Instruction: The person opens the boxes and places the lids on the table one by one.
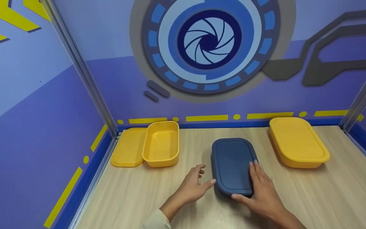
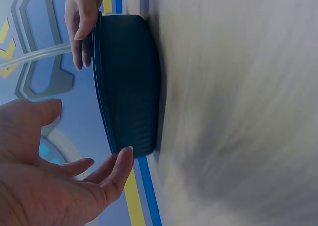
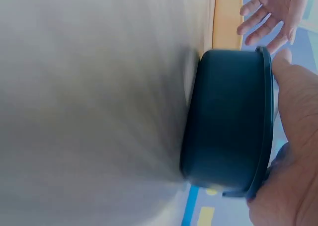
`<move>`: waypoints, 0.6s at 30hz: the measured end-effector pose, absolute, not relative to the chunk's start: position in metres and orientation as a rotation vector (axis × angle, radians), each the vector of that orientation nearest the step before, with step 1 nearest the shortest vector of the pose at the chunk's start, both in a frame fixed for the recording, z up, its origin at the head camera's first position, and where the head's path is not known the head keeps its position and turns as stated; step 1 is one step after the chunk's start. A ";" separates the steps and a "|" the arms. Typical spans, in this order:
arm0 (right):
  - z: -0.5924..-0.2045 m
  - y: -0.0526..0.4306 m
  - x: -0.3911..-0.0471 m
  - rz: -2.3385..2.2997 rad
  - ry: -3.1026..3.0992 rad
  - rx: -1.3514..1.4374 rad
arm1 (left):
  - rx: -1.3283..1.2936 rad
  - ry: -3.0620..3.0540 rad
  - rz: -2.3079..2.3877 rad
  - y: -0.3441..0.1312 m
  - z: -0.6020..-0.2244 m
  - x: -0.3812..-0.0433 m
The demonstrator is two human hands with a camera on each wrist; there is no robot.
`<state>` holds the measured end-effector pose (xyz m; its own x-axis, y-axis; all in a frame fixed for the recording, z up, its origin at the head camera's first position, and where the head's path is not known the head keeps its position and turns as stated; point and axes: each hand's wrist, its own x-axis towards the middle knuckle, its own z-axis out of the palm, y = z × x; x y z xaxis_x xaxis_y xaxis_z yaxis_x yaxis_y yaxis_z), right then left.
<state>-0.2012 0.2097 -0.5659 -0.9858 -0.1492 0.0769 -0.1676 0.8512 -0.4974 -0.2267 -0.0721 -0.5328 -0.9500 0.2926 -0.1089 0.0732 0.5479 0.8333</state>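
Navy box: the lidded navy box (image 1: 233, 165) stands on the wooden table (image 1: 199, 143), centre to slightly right, with its near end between the two hands.
Long axis: runs near to far, the far end leaning slightly left; the long sides face the hands.
Right hand: (image 1: 264, 195) at the near right corner, touching; fingers laid fairly straight along the right rim, thumb at the near edge. Not seen clamped round the box.
Left hand: (image 1: 192, 187) off the near left side, fingers spread and loosely bent, holding nothing; thumb tip just beside the rim, contact cannot be told.
Nearer hand: right. The box lies to its left and far; from the left hand it lies right and far.
Hands to each other: apart, box between.
Yellow pieces: uncovered yellow box (image 1: 161, 163) far left, a flat yellow lid (image 1: 127, 148) along its left side; closed yellow box (image 1: 300, 140) far right, well apart from the navy one.
Brands, labels: none readable on boxes or lids.
Back wall: (image 1: 113, 79) printed shapes, dashes and dots; no legible writing.
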 end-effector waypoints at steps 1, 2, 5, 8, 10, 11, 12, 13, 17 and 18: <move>-0.565 0.213 -0.202 0.875 -2.996 0.249 | 0.309 2.561 1.332 -0.067 -0.532 -0.227; -0.563 0.217 -0.203 0.945 -2.998 0.250 | 0.315 2.572 1.310 -0.062 -0.532 -0.227; -0.563 0.229 -0.206 1.166 -2.976 0.266 | 0.319 2.600 1.223 -0.045 -0.532 -0.228; -0.566 0.242 -0.210 1.338 -2.975 0.273 | 0.356 2.652 1.119 -0.029 -0.534 -0.228; -0.570 0.251 -0.214 1.456 -2.995 0.262 | 0.401 2.701 1.012 -0.020 -0.537 -0.228; -0.573 0.256 -0.216 1.521 -3.006 0.263 | 0.444 2.738 0.928 -0.016 -0.537 -0.228; -0.575 0.260 -0.217 1.595 -3.015 0.270 | 0.498 2.778 0.832 -0.013 -0.538 -0.229; -0.578 0.264 -0.219 1.684 -3.010 0.293 | 0.550 2.811 0.736 -0.010 -0.540 -0.230; -0.585 0.276 -0.226 1.953 -2.961 0.425 | 0.764 2.918 0.362 -0.001 -0.545 -0.236; -0.586 0.278 -0.228 2.004 -2.947 0.448 | 0.801 2.929 0.310 0.001 -0.547 -0.238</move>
